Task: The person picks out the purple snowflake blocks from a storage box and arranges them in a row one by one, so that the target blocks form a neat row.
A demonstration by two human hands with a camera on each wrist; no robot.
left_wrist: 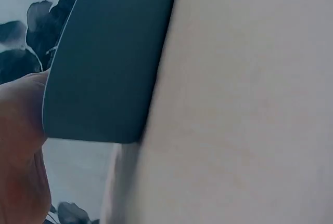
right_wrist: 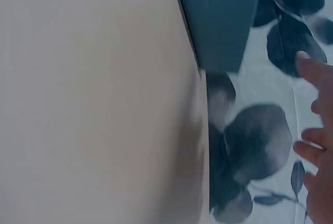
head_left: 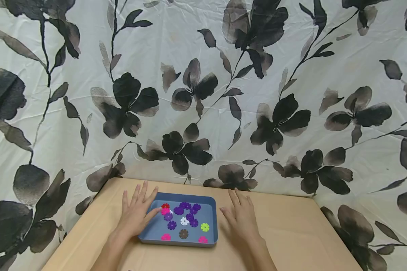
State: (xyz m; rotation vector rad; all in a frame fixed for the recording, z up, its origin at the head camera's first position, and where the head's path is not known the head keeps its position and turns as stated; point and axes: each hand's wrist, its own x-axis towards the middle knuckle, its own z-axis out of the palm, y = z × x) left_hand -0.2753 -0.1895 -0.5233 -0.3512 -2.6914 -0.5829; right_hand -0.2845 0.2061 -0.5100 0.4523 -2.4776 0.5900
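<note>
Head view: we record flower-shaped pieces [head_left: 179, 211] inside the blue tray [head_left: 209, 214] on the table [head_left: 291, 233]. The left hand [head_left: 135, 211] has fingers spread wide, thumb over the tray's left side; the right hand [head_left: 243, 218], fingers extended, is just beside its right edge.

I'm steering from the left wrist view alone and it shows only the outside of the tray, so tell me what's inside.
Observer: In the head view, the blue tray holds small flower-shaped pieces, mostly purple.

Operator: Report the right hand.

Observer: The right hand is just off the tray's right side, open and holding nothing.

Operator: Now give me the colours along the tray's near edge.

Observer: From left to right: a pink piece, a brown piece, then another pink one.
</note>
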